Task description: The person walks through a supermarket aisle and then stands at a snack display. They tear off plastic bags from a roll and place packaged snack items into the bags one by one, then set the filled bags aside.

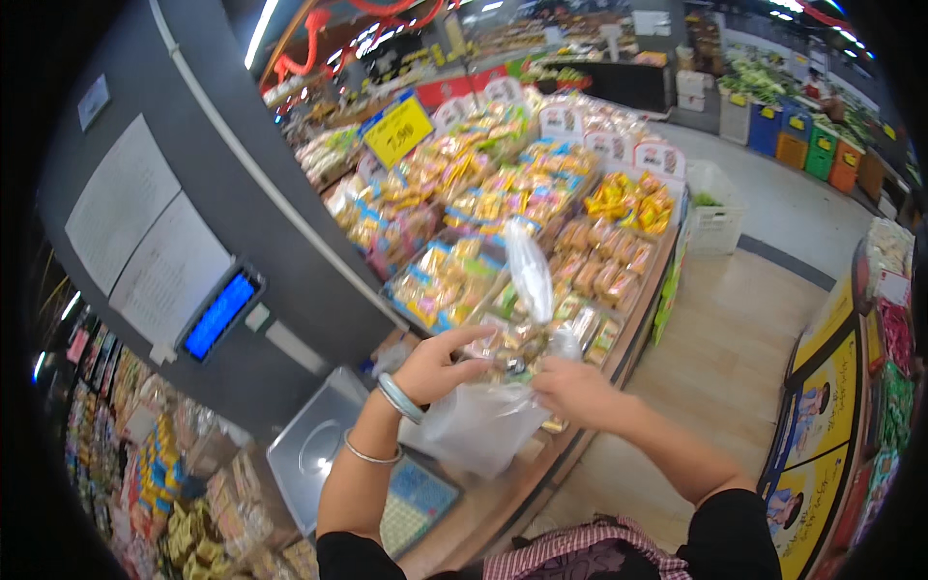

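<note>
A thin translucent plastic bag (482, 431) hangs below my two hands, over the front edge of the snack display. My right hand (576, 391) is closed on the bag's gathered top at its right side. Beside the bag's upper left is my left hand (453, 362), its thumb and fingers apart, and no held thing shows between them. A bangle (399, 399) circles the left wrist. Just beyond the hands, a roll of clear plastic bags (531, 272) appears to stand among packaged snacks (518, 348). What the bag contains is unclear.
A weighing scale (319, 446) with a keypad (413, 507) sits left of the bag, by a grey pillar (239, 239) with a blue display (221, 315). Bins of wrapped snacks (449, 283) fill the counter. A white crate (714, 210) stands on the floor, right.
</note>
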